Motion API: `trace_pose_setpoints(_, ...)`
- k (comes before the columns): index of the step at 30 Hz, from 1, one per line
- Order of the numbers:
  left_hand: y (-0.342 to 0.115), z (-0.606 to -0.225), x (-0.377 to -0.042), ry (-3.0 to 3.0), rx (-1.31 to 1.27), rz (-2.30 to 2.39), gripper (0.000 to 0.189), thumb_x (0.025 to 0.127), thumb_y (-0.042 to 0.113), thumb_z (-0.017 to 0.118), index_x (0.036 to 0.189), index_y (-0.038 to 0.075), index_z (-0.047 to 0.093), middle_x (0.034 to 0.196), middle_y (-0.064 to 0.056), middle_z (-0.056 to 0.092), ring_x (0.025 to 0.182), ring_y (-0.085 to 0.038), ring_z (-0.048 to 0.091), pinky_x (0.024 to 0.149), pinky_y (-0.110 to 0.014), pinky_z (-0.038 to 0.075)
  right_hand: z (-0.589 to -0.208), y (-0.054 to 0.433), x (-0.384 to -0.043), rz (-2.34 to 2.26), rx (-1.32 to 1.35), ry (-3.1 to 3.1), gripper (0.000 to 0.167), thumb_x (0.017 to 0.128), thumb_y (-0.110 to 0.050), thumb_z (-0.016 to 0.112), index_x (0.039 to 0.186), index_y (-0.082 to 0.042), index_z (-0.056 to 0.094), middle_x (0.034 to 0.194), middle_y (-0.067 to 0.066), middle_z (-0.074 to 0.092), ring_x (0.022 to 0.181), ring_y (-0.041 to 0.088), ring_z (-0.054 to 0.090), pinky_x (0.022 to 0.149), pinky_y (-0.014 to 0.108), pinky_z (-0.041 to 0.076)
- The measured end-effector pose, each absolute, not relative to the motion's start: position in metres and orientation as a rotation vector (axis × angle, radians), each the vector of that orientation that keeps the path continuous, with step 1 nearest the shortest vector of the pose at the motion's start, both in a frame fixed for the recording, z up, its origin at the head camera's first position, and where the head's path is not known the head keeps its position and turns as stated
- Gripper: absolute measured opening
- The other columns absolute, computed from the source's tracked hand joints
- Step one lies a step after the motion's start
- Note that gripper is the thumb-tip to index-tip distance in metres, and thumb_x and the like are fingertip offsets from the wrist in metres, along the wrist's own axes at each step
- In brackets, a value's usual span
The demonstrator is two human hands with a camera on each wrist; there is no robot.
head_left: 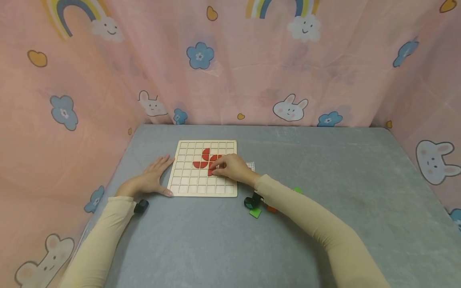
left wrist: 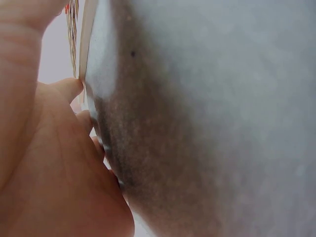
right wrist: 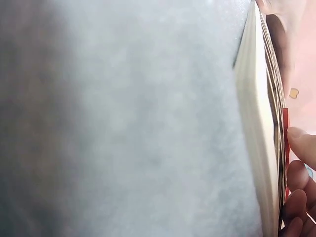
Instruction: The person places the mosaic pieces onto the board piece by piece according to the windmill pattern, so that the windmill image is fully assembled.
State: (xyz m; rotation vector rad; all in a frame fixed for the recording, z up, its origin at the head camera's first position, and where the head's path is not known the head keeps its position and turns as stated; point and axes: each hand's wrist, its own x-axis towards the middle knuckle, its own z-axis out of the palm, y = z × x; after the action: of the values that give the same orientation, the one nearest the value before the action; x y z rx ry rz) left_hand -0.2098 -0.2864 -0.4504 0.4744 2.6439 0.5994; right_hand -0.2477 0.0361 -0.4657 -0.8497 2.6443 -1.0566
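Observation:
A pale wooden grid board [head_left: 183, 173] lies on the grey table in the head view. Near its middle, red rounded pieces form a pinwheel, with one red piece [head_left: 206, 152] toward the back and another red piece [head_left: 200, 165] to the left. My right hand [head_left: 234, 167] reaches over the board from the right, thumb and forefinger pinching the front red piece [head_left: 210, 173]. The right wrist view shows the thumb [right wrist: 302, 145] at a red edge just above the board. My left hand [head_left: 151, 178] spreads along the board's left edge, thumb at the front corner.
A gridded paper card [head_left: 251, 165] shows partly behind my right hand. Under the right forearm lie a green square [head_left: 255, 213], an orange piece [head_left: 271, 209] and another green piece [head_left: 297, 190], partly hidden by the sleeve. A pink patterned curtain [head_left: 230, 80] encloses the table's back and sides.

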Motion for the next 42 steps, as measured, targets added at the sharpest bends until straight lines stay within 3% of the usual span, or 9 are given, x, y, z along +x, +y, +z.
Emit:
trace_pose_setpoints(17, -0.2888, -0.4534, -0.2124, 2.631, 0.462, 0.618, 0.133, 0.062, 0.049, 0.090, 0.160, 0.009, 0.009, 0.167, -0.021, -0.003, 0.153, -0.047, -0.006, 0.120, -0.069, 0.000, -0.4661, 0.0377, -0.2455, -1.101, -0.850, 2.637, 0.018, 0.087, -0.026, 0.076, 0.104, -0.021, 0.078, 0.083, -0.004, 0.072, 0.066, 0.009, 0.052, 0.060, 0.021, 0.041)
trace_pose_setpoints(26, -0.2891, -0.4539, -0.2126, 2.636, 0.468, 0.607, 0.133, 0.062, 0.050, 0.089, 0.160, 0.009, 0.008, 0.167, -0.022, -0.003, 0.153, -0.047, -0.006, 0.120, -0.069, 0.000, -0.4656, 0.0359, -0.2475, -1.039, -0.871, 2.628, 0.022, 0.088, -0.028, 0.075, 0.109, -0.024, 0.078, 0.104, -0.005, 0.077, 0.071, 0.008, 0.052, 0.063, 0.020, 0.042)
trace_pose_setpoints(35, -0.2897, -0.4556, -0.2133, 2.634, 0.458, 0.617, 0.133, 0.062, 0.050, 0.089, 0.160, 0.012, 0.007, 0.167, -0.020, -0.004, 0.153, -0.047, -0.007, 0.119, -0.070, 0.000, -0.4635, 0.0367, -0.2499, -1.000, -0.890, 2.616, 0.023, 0.089, -0.027, 0.074, 0.111, -0.024, 0.077, 0.096, -0.004, 0.076, 0.066, 0.008, 0.048, 0.061, 0.020, 0.038)
trace_pose_setpoints(42, -0.2895, -0.4560, -0.2132, 2.637, 0.456, 0.599, 0.134, 0.062, 0.050, 0.089, 0.160, 0.011, 0.008, 0.167, -0.021, -0.004, 0.153, -0.047, -0.006, 0.120, -0.069, 0.000, -0.4599, 0.0350, -0.2506, -0.926, -0.922, 2.618, 0.026, 0.088, -0.029, 0.075, 0.114, -0.028, 0.076, 0.102, -0.005, 0.076, 0.070, 0.008, 0.049, 0.062, 0.020, 0.036)
